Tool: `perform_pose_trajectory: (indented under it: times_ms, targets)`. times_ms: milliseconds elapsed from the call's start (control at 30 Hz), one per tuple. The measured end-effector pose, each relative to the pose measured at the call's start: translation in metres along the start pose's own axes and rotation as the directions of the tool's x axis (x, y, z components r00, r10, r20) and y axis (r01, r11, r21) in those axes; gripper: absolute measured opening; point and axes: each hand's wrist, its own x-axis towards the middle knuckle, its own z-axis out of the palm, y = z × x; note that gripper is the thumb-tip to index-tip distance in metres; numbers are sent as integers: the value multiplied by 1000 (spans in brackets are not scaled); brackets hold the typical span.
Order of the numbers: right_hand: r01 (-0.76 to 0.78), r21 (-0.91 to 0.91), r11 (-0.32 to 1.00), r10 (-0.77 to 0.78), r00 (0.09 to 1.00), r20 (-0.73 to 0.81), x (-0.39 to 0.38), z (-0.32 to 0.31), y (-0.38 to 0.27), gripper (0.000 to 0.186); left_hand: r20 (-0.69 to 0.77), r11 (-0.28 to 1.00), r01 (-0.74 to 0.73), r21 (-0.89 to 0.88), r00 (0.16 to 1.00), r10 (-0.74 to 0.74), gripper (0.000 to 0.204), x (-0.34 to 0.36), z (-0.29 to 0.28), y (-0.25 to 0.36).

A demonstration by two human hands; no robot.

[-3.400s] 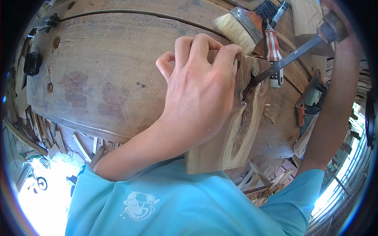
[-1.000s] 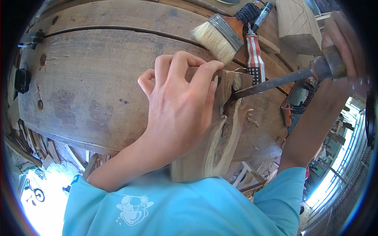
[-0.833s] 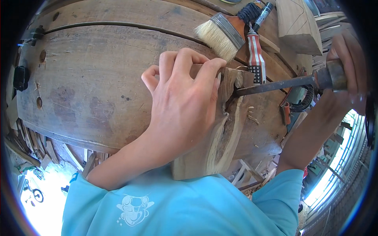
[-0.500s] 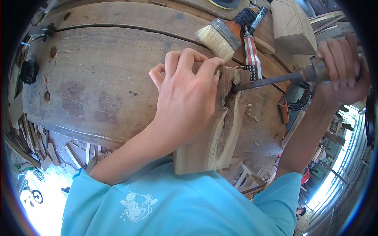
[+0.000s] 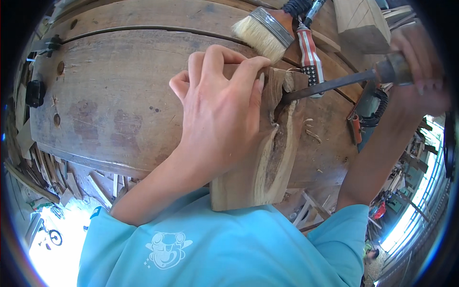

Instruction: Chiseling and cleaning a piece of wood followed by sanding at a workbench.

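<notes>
My left hand (image 5: 217,112) is closed over the upper part of a rough plank (image 5: 251,182) with a dark, irregular hollow and pale streaks, its fingertips curled round the top edge. At the upper right, my right hand (image 5: 416,62), blurred, grips the handle of a long dark chisel (image 5: 339,83). The blade lies angled into the hollow beside my left thumb, its tip out of sight. Thin shavings (image 5: 311,131) lie right of the plank. Just beyond it are a wide bristle brush (image 5: 260,38) and a tool handle with red-and-white stripes (image 5: 306,48).
The worn wooden bench (image 5: 105,86) has dark clamps (image 5: 35,93) at its left end. A wood block (image 5: 361,26), a marker (image 5: 315,9) and a black-handled metal tool (image 5: 370,110) lie rightward. Offcuts (image 5: 95,186) litter the floor. A small partial figure of a person (image 5: 370,253) shows bottom right.
The chisel's handle end has shifted up and down slightly with my right hand, now higher than half a second ago, its blade still in the hollow. My left hand keeps its hold.
</notes>
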Motion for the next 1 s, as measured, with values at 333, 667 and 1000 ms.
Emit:
perform_pose_trajectory:
  times_ms: [333,667,1000]
  targets:
    - [140,-215,967,-180,967,-182,-50,27,-3,17,-2,999,-47,28,999,47,27,2,1,-1]
    - [121,-342,932,-219,939,-264,-39,59,10,17,-18,999,-34,9,999,34,27,1,1,-2]
    - [125,-617,777,-406,848,-341,-18,90,35,18,5,999,2,50,1000,-3,25,2,4,1]
